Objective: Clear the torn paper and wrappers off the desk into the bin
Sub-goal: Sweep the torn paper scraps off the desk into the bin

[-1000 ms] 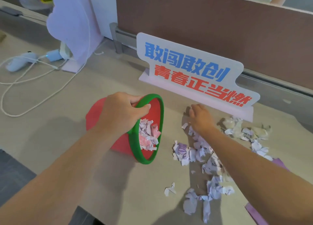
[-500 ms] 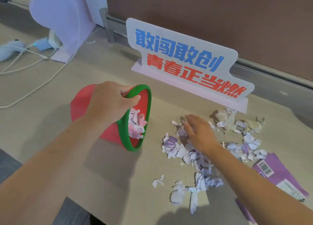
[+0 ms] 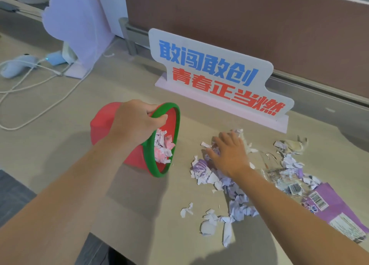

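Note:
A small red bin [image 3: 99,125] with a green rim lies tipped on its side on the desk, its mouth facing right and paper scraps inside. My left hand [image 3: 135,123] grips the top of the rim. My right hand [image 3: 227,154] rests palm down, fingers spread, on a heap of torn white and lilac paper [image 3: 217,180] just right of the bin's mouth. More scraps [image 3: 287,148] lie further right. A clear wrapper [image 3: 283,178] and a purple wrapper [image 3: 337,210] lie at the right.
A white sign with blue and red characters [image 3: 217,81] stands behind the scraps, against a brown partition [image 3: 239,25]. A lilac stand [image 3: 79,25], a white cable [image 3: 36,109] and a white device [image 3: 18,65] sit at the left. The desk's front edge runs along the lower left.
My right hand slid from near the sign's base toward me and left, onto the paper heap. The bin stays tipped in my left hand. The view shifted, showing the wrappers at the right.

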`<state>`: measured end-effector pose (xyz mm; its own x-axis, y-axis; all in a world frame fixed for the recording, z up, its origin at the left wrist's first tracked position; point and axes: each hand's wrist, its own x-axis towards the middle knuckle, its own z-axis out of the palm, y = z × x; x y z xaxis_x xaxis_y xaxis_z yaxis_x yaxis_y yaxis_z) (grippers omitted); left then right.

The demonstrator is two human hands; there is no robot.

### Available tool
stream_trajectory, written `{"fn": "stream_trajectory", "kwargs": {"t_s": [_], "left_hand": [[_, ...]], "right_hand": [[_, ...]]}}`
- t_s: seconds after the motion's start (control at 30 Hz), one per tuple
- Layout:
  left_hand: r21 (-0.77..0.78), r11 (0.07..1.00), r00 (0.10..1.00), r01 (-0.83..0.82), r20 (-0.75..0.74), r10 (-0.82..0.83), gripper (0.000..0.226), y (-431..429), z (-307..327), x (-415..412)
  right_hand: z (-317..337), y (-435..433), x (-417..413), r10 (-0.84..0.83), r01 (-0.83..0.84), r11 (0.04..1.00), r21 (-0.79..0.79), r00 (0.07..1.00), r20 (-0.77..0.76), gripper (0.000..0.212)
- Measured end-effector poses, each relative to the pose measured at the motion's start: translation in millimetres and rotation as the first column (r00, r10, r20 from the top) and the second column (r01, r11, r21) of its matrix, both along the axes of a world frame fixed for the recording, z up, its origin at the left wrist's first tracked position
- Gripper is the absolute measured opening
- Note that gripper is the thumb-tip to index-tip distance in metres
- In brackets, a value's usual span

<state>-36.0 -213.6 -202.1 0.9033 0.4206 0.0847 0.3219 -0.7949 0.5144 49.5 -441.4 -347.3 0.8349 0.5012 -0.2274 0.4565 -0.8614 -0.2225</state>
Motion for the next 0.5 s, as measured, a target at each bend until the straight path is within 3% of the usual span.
{"fn": "stream_trajectory", "kwargs": {"t_s": [0.1, 0.2, 0.3, 0.37, 0.5], "left_hand": [[-0.038, 0.999, 1.0, -0.011, 0.005, 0.012, 0.023, -0.6, 1.2, -2.8], [-0.043, 0.999, 1.0, -0.001, 0.013, 0.002, 0.022, 1.4, 0.3, -2.9], [-0.015, 1.0, 1.0, 0.011, 0.019, -0.011, 0.029, 3.0, -2.2, 0.5], [-0.011, 1.0, 1.0, 0.017, 0.016, -0.016, 0.035, 2.7, -2.2, 3.8], [-0.004, 1.0, 1.0, 0.012, -0.004, -0.012, 0.024, 2.6, -0.9, 9.1]], "right_hand": [[0.5, -11.8, -5.3, 0.01, -0.009, 0.999, -0.035, 1.0, 0.024, 0.057], [8.5, -25.8, -4.9, -0.105, 0.108, 0.993, -0.044, 0.992, 0.064, 0.051], [20.3, -32.1, -22.2, -0.124, 0.118, 0.992, 0.043, 0.976, 0.18, 0.066], [18.8, -27.3, -45.1, -0.117, 0.105, 0.989, 0.1, 0.985, 0.124, 0.08], [-12.5, -12.5, -63.2, -0.257, 0.257, 0.966, -0.003, 0.966, -0.028, 0.101]]}}
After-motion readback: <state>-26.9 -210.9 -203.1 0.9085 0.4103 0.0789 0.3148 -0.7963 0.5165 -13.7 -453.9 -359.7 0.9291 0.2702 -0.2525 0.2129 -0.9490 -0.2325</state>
